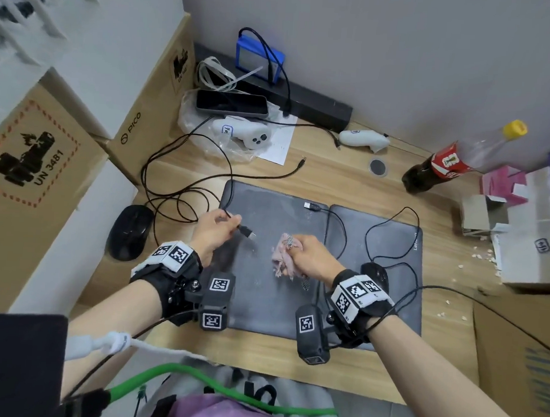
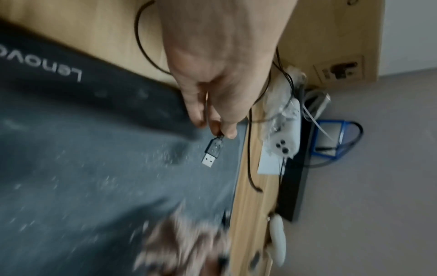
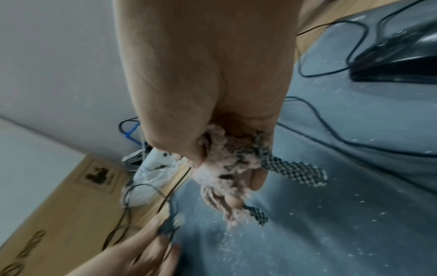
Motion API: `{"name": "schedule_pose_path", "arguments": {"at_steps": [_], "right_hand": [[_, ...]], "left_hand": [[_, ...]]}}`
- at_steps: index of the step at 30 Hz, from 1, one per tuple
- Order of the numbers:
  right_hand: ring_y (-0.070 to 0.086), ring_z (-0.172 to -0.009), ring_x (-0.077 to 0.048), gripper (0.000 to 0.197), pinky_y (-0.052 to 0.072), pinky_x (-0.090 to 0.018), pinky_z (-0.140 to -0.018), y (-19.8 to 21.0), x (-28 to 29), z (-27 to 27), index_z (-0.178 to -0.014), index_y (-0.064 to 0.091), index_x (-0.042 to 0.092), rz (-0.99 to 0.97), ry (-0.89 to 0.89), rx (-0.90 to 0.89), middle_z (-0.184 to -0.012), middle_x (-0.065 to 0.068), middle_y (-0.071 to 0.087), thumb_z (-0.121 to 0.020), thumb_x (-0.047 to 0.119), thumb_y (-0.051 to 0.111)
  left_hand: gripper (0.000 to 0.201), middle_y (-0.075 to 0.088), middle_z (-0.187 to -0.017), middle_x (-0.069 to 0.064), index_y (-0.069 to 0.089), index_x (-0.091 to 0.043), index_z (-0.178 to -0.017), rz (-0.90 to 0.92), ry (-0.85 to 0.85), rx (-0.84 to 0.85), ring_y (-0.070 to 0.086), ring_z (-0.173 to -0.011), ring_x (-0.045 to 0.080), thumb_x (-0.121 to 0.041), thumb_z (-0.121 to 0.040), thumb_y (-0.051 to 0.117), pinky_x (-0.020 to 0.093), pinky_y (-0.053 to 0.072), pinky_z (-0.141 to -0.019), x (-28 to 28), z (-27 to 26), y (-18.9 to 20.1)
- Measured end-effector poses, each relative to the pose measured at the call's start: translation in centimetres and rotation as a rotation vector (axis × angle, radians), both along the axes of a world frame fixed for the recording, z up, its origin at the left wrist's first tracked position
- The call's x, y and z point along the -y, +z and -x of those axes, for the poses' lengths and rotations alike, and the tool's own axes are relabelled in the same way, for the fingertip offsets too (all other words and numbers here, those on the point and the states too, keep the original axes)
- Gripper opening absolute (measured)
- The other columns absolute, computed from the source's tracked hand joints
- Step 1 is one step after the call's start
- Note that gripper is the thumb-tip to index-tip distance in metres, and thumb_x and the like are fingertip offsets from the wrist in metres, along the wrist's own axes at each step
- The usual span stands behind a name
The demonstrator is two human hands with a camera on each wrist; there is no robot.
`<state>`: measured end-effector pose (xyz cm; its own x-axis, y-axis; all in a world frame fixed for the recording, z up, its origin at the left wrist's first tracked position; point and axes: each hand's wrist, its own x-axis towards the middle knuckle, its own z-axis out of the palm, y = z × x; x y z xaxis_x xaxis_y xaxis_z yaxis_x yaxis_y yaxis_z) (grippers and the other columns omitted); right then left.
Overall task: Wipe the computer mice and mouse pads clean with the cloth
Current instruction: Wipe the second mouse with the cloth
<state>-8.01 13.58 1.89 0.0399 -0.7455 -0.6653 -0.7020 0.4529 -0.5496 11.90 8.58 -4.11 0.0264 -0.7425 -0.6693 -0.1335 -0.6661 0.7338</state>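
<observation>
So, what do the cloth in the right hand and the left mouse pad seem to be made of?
The cloth looks like fluffy pink microfibre or chenille: shaggy tufts, with a woven black-and-white checked strip. The left mouse pad looks like matte dark grey fabric, probably over foam or rubber: no shine, and pale dust clings to it.

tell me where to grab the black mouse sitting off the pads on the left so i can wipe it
Probably best to take the black mouse from above, across its narrow width at the middle, thumb on one flank and fingers on the other. It lies flat on the desk with its rounded back up, so the long sides are the free faces. The left hand is nearer, but it pinches the USB cable.
</observation>
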Motion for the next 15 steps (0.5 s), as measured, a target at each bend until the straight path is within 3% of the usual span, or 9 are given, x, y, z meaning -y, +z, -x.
{"name": "schedule_pose_path", "arguments": {"at_steps": [3, 5, 7, 10, 12, 13, 15], "right_hand": [[0.057, -0.074, -0.021, 0.029, 0.043, -0.03, -0.073, -1.1, -0.3, 1.2, -0.067, 0.05, 0.021, -0.007, -0.152, 0.057, -0.072, -0.001, 0.062, -0.096, 0.017, 0.043], [0.053, -0.072, -0.02, 0.022, 0.04, -0.033, -0.072, -1.5, -0.4, 1.8, -0.073, 0.051, 0.015, -0.027, -0.209, 0.081, -0.074, -0.009, 0.059, -0.094, 0.016, 0.043], [0.05, -0.072, -0.02, 0.018, 0.037, -0.032, -0.069, -1.6, -0.6, 2.1, -0.083, 0.055, 0.008, -0.053, -0.231, 0.105, -0.076, -0.011, 0.056, -0.095, 0.012, 0.042], [0.05, -0.074, -0.019, 0.026, 0.036, -0.031, -0.069, -1.7, -0.7, 2.5, -0.095, 0.053, -0.012, -0.08, -0.232, 0.087, -0.081, -0.011, 0.055, -0.096, 0.012, 0.043], [0.052, -0.078, -0.02, 0.027, 0.039, -0.032, -0.072, -1.8, -0.7, 2.6, -0.101, 0.053, -0.011, -0.084, -0.244, 0.072, -0.085, -0.012, 0.057, -0.096, 0.014, 0.044], [0.054, -0.082, -0.021, 0.024, 0.041, -0.032, -0.074, -1.6, -0.7, 2.5, -0.102, 0.054, -0.007, -0.087, -0.27, 0.075, -0.09, -0.012, 0.059, -0.097, 0.015, 0.045], [0.053, -0.085, -0.022, 0.015, 0.042, -0.028, -0.071, -1.1, -0.6, 2.3, -0.095, 0.053, 0.003, -0.08, -0.324, 0.099, -0.095, -0.014, 0.058, -0.097, 0.018, 0.048]], "left_hand": [[0.018, 0.057, -0.077, 0.004, 0.058, -0.015, -0.079, -0.004, 0.013, 0.051, 0.053, -0.075, 0.019, -0.017, -0.096, 0.061, 0.029, 0.044, -0.07, 1.8, -2.4, -0.9], [0.005, 0.06, -0.083, 0.005, 0.061, -0.015, -0.097, 0.007, 0.023, 0.044, 0.058, -0.079, 0.019, -0.01, -0.097, 0.059, 0.032, 0.05, -0.076, 2.9, -3.7, -0.7], [0.018, 0.064, -0.094, 0.008, 0.06, -0.011, -0.111, 0.014, 0.034, 0.053, 0.063, -0.09, 0.023, -0.003, -0.095, 0.06, 0.035, 0.052, -0.085, 4.0, -5.3, -0.8], [0.035, 0.066, -0.109, 0.009, 0.057, -0.01, -0.126, 0.09, 0.009, 0.196, 0.063, -0.106, 0.03, -0.004, -0.091, 0.059, 0.044, 0.049, -0.095, 5.3, -7.2, -0.9], [0.051, 0.062, -0.128, 0.004, 0.044, -0.011, -0.143, 0.101, -0.02, 0.258, 0.057, -0.119, 0.022, -0.008, -0.094, 0.057, 0.041, 0.044, -0.105, 5.8, -7.5, -0.4], [0.056, 0.057, -0.136, -0.002, 0.037, -0.011, -0.148, 0.101, -0.026, 0.259, 0.054, -0.121, 0.018, -0.009, -0.096, 0.056, 0.034, 0.044, -0.102, 6.0, -7.5, -0.3], [0.053, 0.05, -0.133, -0.007, 0.038, -0.012, -0.145, 0.111, -0.019, 0.284, 0.051, -0.112, 0.014, -0.008, -0.095, 0.057, 0.023, 0.043, -0.085, 5.9, -7.0, 0.0]]}}
